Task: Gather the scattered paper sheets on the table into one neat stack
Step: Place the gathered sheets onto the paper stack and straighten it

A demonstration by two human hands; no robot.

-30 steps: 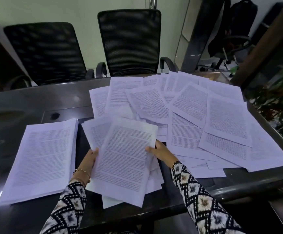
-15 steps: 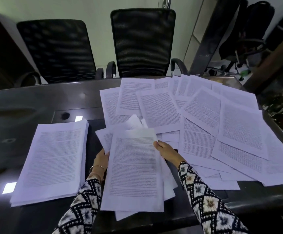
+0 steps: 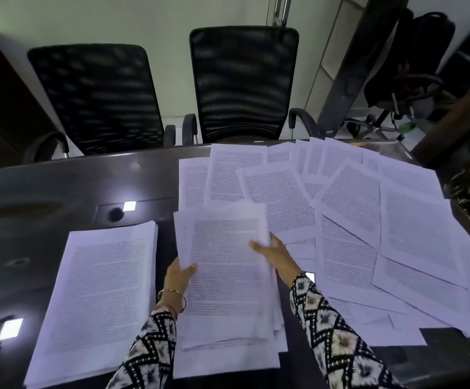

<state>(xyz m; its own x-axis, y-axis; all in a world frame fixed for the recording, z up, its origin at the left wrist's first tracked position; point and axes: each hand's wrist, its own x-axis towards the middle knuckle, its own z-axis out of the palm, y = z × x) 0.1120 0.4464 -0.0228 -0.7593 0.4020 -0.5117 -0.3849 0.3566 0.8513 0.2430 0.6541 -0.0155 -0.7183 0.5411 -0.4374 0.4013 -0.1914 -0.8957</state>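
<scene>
The left hand [image 3: 179, 273] pinches the bundle [image 3: 228, 276] at its 9 o'clock edge, thumb on top. The right hand [image 3: 274, 255] grips the 3 o'clock edge likewise, its fingers tucked beneath, though blurred. The bundle sits between the hands, with its long axis running 6 to 12. The stack [image 3: 101, 299] lies just beside it at 9 o'clock, nearly parallel, so the left hand is nearer and the carry likely goes leftward. Loose sheets [image 3: 413, 234] overlap from 12 to 3 o'clock, nearer the right hand. No tray or box shows, and all the paper is on the desk [image 3: 59, 186].
</scene>
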